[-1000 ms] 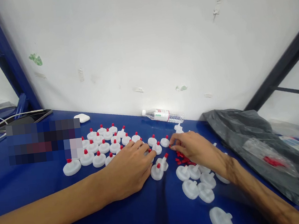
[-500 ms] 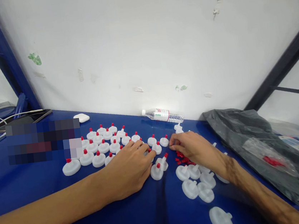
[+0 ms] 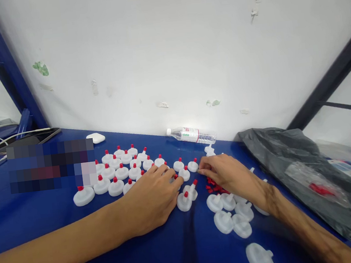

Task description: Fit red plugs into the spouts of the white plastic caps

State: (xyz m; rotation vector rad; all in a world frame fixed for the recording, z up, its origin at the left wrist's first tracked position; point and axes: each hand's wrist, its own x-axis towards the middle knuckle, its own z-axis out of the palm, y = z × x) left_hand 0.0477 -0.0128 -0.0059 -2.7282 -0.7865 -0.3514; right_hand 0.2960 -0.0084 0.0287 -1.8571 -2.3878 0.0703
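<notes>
My left hand [image 3: 155, 195] lies over the right side of a group of white disc-shaped caps with red tips [image 3: 115, 187]. Its fingers are slightly apart and bent downward, and their ends are partly hidden among the caps. My right hand [image 3: 222, 170] has thumb and index finger pinched together; anything between them is too small or hidden to make out. A red-tipped cap [image 3: 193, 166] stands just left of that pinch. Beneath the right hand is a pile of small red tips [image 3: 211, 183]. White caps without red tips [image 3: 224, 222] lie nearer to me.
A clear plastic bottle [image 3: 191, 135] lies on its side by the wall. To the right, a dark grey plastic bag [image 3: 279, 149] bears a clear bag of red pieces [image 3: 319, 187]. A white case [image 3: 95, 138] and cables [image 3: 11, 139] are at the left of the blue table [image 3: 158, 256].
My right hand has shifted very slightly left, its fingers still pinched. My left hand and the caps look the same.
</notes>
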